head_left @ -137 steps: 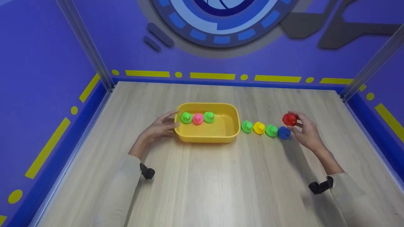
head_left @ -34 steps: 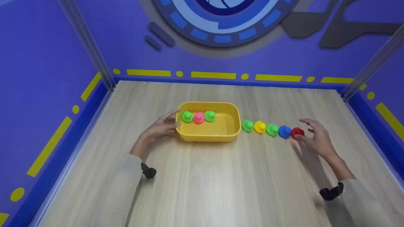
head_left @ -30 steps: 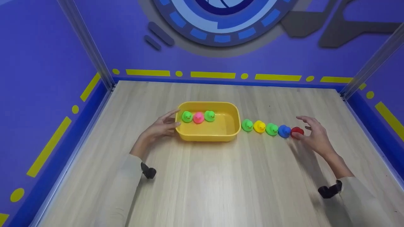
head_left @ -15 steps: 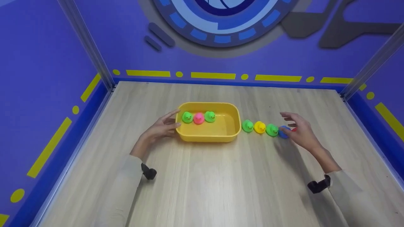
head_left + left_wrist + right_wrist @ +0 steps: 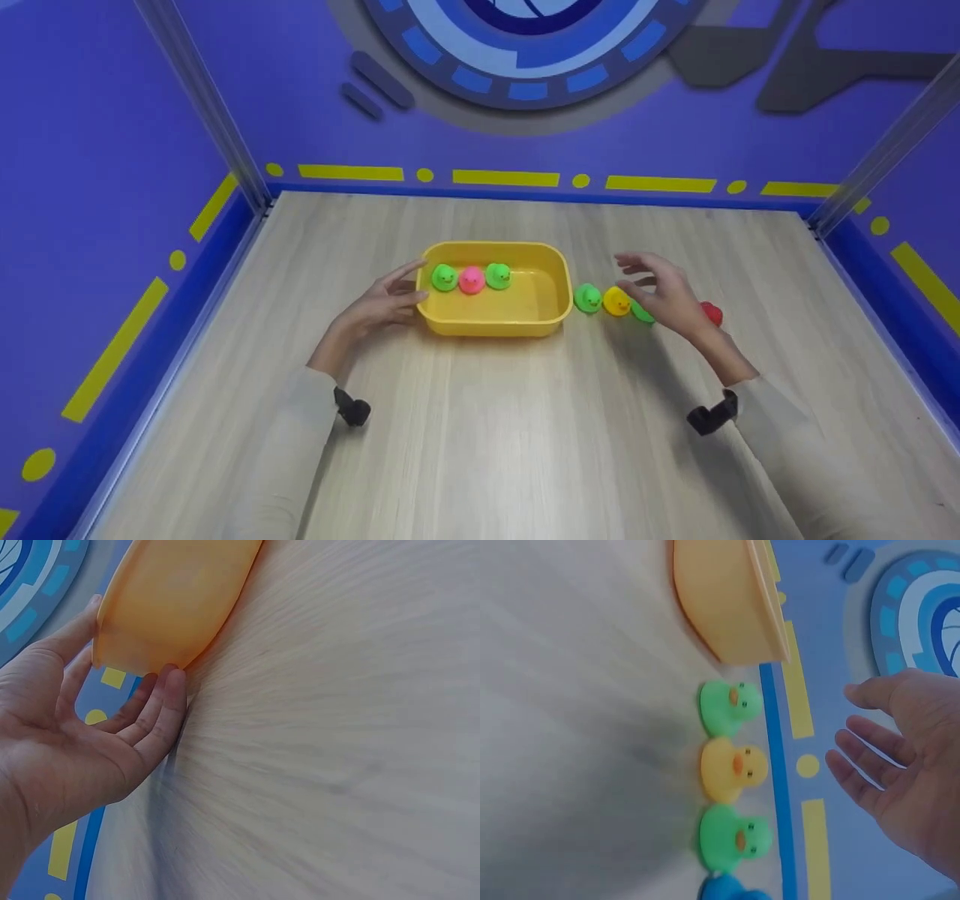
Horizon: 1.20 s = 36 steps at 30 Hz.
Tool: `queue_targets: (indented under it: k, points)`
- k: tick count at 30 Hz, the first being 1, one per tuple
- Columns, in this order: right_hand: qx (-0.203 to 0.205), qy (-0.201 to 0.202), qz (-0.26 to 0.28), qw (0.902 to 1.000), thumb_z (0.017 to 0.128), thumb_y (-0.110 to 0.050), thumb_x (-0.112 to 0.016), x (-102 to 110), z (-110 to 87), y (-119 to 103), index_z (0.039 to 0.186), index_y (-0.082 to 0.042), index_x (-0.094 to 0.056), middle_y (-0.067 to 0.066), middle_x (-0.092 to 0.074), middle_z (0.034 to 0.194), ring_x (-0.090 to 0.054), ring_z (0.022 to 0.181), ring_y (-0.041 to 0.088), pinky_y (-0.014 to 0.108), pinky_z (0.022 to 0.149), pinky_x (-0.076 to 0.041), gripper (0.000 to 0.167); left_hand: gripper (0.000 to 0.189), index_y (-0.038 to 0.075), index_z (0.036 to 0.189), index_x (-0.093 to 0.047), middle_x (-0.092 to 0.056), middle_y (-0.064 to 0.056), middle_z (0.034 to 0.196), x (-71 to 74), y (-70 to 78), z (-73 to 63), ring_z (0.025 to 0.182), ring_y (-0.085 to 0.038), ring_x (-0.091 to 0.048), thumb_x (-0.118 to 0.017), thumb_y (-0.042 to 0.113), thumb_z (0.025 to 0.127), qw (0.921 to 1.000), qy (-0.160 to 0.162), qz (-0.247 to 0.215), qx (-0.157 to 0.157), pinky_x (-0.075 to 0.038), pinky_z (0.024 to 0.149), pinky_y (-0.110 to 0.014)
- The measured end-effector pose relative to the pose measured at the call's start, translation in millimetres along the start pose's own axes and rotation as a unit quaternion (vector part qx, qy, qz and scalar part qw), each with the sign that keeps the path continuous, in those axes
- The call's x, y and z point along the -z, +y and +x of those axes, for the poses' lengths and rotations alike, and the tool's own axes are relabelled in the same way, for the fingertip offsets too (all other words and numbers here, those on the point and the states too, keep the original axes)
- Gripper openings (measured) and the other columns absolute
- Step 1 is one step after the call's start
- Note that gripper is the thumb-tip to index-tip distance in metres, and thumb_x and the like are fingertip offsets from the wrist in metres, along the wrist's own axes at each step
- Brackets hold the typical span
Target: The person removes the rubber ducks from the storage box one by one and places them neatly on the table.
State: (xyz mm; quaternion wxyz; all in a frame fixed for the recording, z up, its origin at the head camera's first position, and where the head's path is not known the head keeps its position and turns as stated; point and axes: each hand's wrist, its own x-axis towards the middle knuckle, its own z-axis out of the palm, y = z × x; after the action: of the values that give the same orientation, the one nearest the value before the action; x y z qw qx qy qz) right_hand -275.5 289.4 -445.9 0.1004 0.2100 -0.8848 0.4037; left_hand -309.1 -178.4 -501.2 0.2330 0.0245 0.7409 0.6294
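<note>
My left hand point(image 5: 382, 304) rests at the left end of a yellow plastic tub point(image 5: 491, 328). In the left wrist view its fingertips touch the tub's end, with a gap between palm and wall. Inside stand a green duck point(image 5: 445, 277), a pink duck point(image 5: 472, 280) and another green duck point(image 5: 498, 276). Right of the tub runs a row of toy ducks: green point(image 5: 588, 298), yellow point(image 5: 616, 301), green point(image 5: 642, 313), blue point(image 5: 731, 889) and red point(image 5: 711, 313). My right hand point(image 5: 670, 296) hovers over this row, holding nothing and hiding the blue duck in the head view.
A light wooden table point(image 5: 487, 435) carries everything. Blue panels point(image 5: 510, 150) with yellow markings stand behind it and at both sides, joined by metal corner posts. Each forearm wears a black wrist camera point(image 5: 351, 407).
The red duck, held by my right hand at first, now stands at the row's right end. My right hand let it go and moved left over the row. My left hand stayed put.
</note>
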Motion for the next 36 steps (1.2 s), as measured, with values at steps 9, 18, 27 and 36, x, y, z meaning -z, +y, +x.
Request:
queue_targets:
  k: [9, 18, 27, 36]
  points:
    - [-0.034, -0.046, 0.021, 0.9982, 0.098, -0.004, -0.066, -23.7, 30.7, -22.1, 0.137, -0.002, -0.059, 0.019, -0.065, 0.133, -0.064, 0.12, 0.036, 0.052, 0.102, -0.055, 0.039, 0.071, 0.039, 0.158, -0.036, -0.04, -0.014, 0.155, -0.6, 2.0, 3.1, 0.1, -0.021, -0.065, -0.072, 0.026, 0.097, 0.9999, -0.001, -0.006, 0.011, -0.061, 0.089, -0.035]
    - [-0.03, -0.07, 0.033, 0.9966, 0.1, -0.006, -0.063, -41.8, 62.6, -39.5, 0.136, -0.002, -0.06, 0.019, -0.064, 0.137, -0.064, 0.123, 0.035, 0.049, 0.104, -0.055, 0.037, 0.071, 0.038, 0.158, -0.037, -0.04, -0.015, 0.155, 1.3, 1.3, 1.7, 0.102, -0.021, -0.066, -0.072, 0.024, 0.097, 0.9997, -0.002, -0.023, 0.009, -0.061, 0.088, -0.035]
    - [-0.013, -0.091, 0.036, 0.9951, 0.1, -0.004, -0.063, -61.5, 90.5, -42.0, 0.134, 0.003, -0.06, 0.023, -0.066, 0.132, -0.066, 0.119, 0.039, 0.05, 0.1, -0.057, 0.035, 0.072, 0.035, 0.159, -0.035, -0.037, -0.018, 0.154, 1.7, 0.2, -1.2, 0.099, -0.018, -0.065, -0.071, 0.024, 0.098, 0.9996, -0.007, -0.027, 0.002, -0.061, 0.088, -0.034]
    - [-0.015, -0.125, 0.056, 0.9905, 0.099, -0.001, -0.063, -89.3, 100.1, -42.3, 0.133, 0.009, -0.059, 0.03, -0.063, 0.132, -0.065, 0.118, 0.042, 0.052, 0.105, -0.053, 0.036, 0.07, 0.035, 0.159, -0.035, -0.038, -0.018, 0.156, -1.8, 0.4, -1.2, 0.107, -0.022, -0.065, -0.068, 0.021, 0.099, 0.9997, -0.002, -0.025, 0.008, -0.06, 0.092, -0.038]
